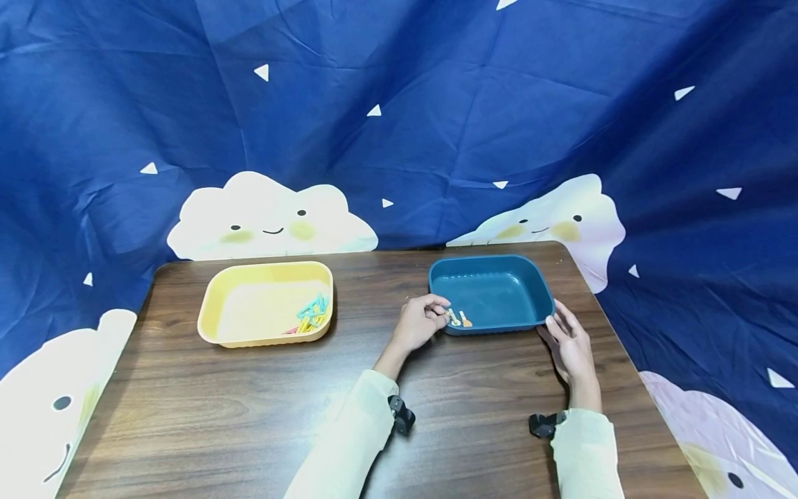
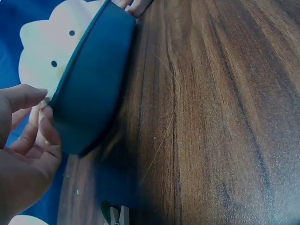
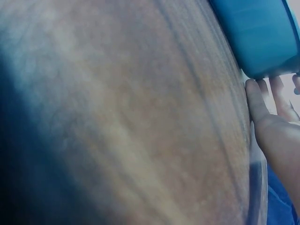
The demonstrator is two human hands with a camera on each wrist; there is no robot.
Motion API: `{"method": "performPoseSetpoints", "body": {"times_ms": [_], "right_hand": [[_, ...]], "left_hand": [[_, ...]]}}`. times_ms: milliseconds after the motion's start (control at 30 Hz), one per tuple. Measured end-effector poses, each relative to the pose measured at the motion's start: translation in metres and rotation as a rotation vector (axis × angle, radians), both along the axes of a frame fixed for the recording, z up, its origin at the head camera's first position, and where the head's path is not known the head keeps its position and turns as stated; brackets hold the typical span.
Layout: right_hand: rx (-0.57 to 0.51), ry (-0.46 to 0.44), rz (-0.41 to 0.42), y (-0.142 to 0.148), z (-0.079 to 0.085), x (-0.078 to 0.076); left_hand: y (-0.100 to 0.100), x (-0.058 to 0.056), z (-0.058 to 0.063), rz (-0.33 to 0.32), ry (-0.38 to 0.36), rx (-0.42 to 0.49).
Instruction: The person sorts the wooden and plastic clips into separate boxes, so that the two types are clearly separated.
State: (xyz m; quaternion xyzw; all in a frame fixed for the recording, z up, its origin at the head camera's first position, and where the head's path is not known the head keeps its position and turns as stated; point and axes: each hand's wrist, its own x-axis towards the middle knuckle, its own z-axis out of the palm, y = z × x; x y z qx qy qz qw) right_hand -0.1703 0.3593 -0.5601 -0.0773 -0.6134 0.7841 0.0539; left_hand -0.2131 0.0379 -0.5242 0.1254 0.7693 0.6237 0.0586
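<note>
My left hand (image 1: 421,323) is at the near left corner of the dark blue bin (image 1: 492,327). Its thumb and fingertips pinch a small clothespin (image 2: 46,101) right at the rim, mostly covered by the fingers. Just right of those fingertips, inside the bin, show small pale clothespins, one bearing an orange piece (image 1: 466,321). My right hand (image 1: 570,346) touches the bin's near right corner, its fairly straight fingers against the outer wall in the right wrist view.
A yellow bin (image 1: 215,336) stands on the left of the wooden table (image 1: 249,416), with several blue, yellow and pink clothespins (image 1: 314,313) in its right corner. Behind the table hangs a blue cloth (image 1: 399,104). One clothespin (image 2: 120,216) shows at the left wrist view's bottom edge.
</note>
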Motion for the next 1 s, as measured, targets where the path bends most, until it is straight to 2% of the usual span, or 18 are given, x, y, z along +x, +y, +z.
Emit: {"method": "performPoseSetpoints", "body": {"times_ms": [333, 533, 833, 1000], "right_hand": [[0.002, -0.028, -0.007, 0.000, 0.002, -0.002], [0.012, -0.033, -0.009, 0.000, 0.002, -0.001], [0.013, -0.025, 0.005, -0.001, 0.000, -0.001], [0.020, -0.057, -0.005, -0.001, 0.003, -0.001]], "left_hand": [[-0.002, 0.000, 0.001, 0.010, 0.051, -0.007], [-0.006, -0.001, 0.004, 0.021, 0.025, -0.029], [-0.026, 0.004, 0.007, 0.091, -0.026, 0.047], [-0.036, 0.005, 0.007, 0.126, -0.050, 0.070]]}}
